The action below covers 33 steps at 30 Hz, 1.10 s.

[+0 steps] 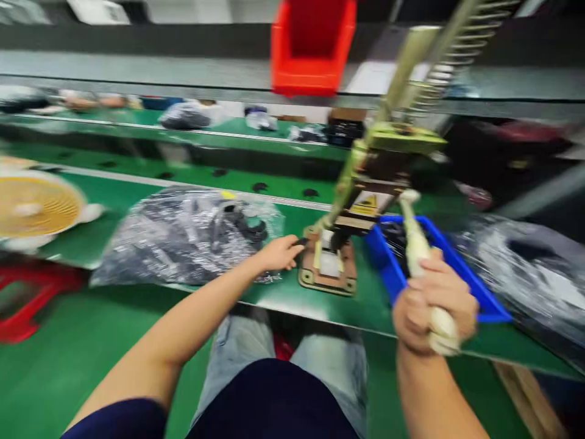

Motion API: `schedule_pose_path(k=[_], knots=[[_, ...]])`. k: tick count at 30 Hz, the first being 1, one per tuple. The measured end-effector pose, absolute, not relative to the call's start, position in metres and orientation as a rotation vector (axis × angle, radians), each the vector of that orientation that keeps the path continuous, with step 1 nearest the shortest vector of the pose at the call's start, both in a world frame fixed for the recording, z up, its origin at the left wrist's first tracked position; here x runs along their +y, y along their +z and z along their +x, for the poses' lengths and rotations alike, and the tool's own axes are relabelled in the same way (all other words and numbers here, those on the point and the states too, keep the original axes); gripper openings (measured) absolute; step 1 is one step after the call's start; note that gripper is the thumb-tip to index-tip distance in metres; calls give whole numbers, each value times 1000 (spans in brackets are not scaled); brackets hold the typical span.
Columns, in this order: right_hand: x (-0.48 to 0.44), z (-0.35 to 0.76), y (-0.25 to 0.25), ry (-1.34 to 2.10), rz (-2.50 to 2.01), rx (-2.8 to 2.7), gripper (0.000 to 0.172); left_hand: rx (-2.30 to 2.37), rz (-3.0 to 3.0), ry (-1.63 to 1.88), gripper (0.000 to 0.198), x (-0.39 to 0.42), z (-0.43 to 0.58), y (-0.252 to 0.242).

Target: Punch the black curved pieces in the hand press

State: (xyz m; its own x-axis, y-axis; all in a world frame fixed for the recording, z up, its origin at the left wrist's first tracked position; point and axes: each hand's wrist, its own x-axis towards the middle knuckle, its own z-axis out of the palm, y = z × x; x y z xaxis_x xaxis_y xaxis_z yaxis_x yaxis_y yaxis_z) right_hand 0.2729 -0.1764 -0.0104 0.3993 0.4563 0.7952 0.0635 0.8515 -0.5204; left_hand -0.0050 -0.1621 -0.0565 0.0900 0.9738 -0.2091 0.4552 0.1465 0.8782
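A small hand press [365,183] stands on the green bench [283,292], on a brown base plate [326,271]. My right hand [434,305] is closed around the press's cream lever handle [418,244], low and to the right of the machine. My left hand [278,251] reaches to the left edge of the base plate, fingers pinched on a small dark part [300,242] that is too blurred to name. The whole view is smeared by motion.
A clear plastic bag of black parts [187,235] lies left of the press. A blue tray [457,268] with dark parts sits behind my right hand, another plastic bag [525,268] further right. A yellow fan grille [36,207] lies far left, a red bin [313,46] on the shelf above.
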Motion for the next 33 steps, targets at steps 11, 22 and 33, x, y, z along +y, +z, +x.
schedule_pose_path(k=[11, 22, 33], knots=[[-195, 293, -6, 170, -440, -1446, 10, 1308, 1237, 793, 39, -143, 33, -67], [-195, 296, -9, 158, -467, -1448, 9, 1419, 1220, 676, 35, -116, 56, -66], [-193, 291, -7, 128, -468, -1387, 16, 1558, 1184, 578, 14, -109, 70, -44]])
